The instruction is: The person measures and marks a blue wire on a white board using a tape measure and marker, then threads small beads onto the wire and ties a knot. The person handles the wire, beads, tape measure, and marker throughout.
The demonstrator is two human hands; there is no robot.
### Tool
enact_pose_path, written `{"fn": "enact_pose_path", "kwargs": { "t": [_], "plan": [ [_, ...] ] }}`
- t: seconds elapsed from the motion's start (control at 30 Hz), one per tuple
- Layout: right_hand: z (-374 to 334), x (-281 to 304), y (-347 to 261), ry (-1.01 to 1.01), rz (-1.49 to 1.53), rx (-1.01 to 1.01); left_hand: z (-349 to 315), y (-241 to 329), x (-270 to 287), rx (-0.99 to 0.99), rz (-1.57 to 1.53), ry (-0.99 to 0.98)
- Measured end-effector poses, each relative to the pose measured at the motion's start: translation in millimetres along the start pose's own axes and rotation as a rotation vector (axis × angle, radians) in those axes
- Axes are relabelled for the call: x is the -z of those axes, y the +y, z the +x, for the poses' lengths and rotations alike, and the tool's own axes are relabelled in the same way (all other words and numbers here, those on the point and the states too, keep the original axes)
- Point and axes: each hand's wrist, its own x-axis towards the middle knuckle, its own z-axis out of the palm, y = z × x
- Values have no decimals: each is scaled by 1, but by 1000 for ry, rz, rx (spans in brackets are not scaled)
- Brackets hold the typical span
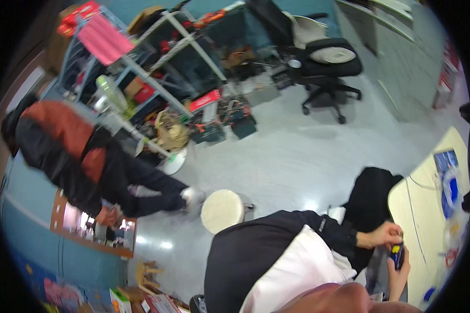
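My left hand [379, 236] reaches out of a black sleeve. Its fingers are closed at the upper end of a small dark object [397, 259] with yellow and blue patches; its kind is too small to tell. My right hand [399, 275] is wrapped round the lower part of the same object. Both hands are close together beside the edge of a pale yellow table [420, 219]. Whether the left fingers pinch something smaller on the object is hidden.
Thin cables, a blue packet [445, 160] and clear plastic bags [453, 194] lie on the table. A round white stool [222, 212] stands behind me. Another person [73, 151] bends on the left. Shelves [156, 86] and a black office chair [334, 57] are farther off.
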Motion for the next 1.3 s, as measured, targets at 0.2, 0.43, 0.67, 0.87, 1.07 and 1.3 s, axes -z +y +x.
{"fn": "enact_pose_path", "kwargs": {
  "t": [0.2, 0.43, 0.67, 0.87, 1.07, 1.3],
  "plan": [
    [-32, -15, -32, 60, -101, -65, -39, 20, 16, 75, -74, 157],
    [-45, 5, -2, -35, 21, -255, -44, 13, 38, 184, -127, 134],
    [-27, 0, 3, -337, 142, -142, -44, 11, 34, 273, -99, 166],
    [-6, 13, 19, -566, 42, -180, -45, 9, 38, 100, -83, 188],
    [-3, 54, 51, -675, 142, -227, -43, 17, 37, 223, -154, 240],
    [7, 62, 62, -712, 209, -288, -32, 24, 36, 552, -145, 134]
  ]
}}
